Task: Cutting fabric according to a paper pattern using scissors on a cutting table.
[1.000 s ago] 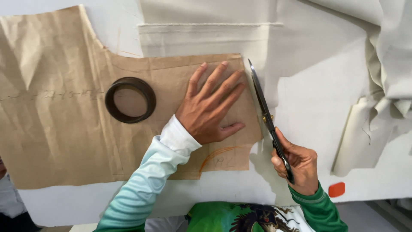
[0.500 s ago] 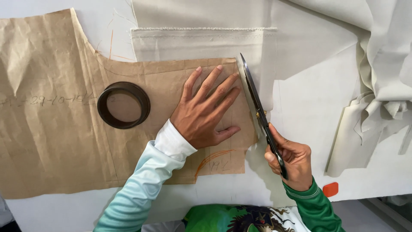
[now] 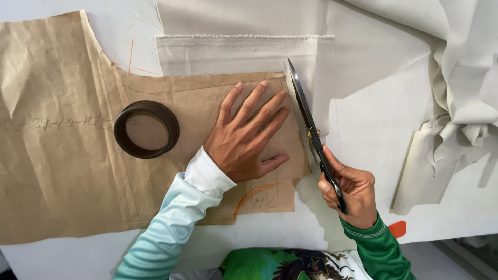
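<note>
My left hand (image 3: 248, 136) lies flat, fingers spread, on a brown paper pattern (image 3: 62, 171) that covers off-white fabric (image 3: 244, 52). My right hand (image 3: 350, 189) grips the handles of large black scissors (image 3: 306, 116). The blades run along the pattern's right edge, their tip near its top right corner, cutting through the fabric. A dark metal ring (image 3: 147, 129) rests on the paper to the left of my left hand.
Bunched off-white fabric (image 3: 461, 103) piles at the right side of the white table (image 3: 363, 233). A small orange piece (image 3: 397, 228) sits at the table's near edge, right of my right wrist. More fabric spreads across the top.
The scissors' tip has advanced up along the pattern's right edge toward its top corner. My left hand stays pressed on the paper.
</note>
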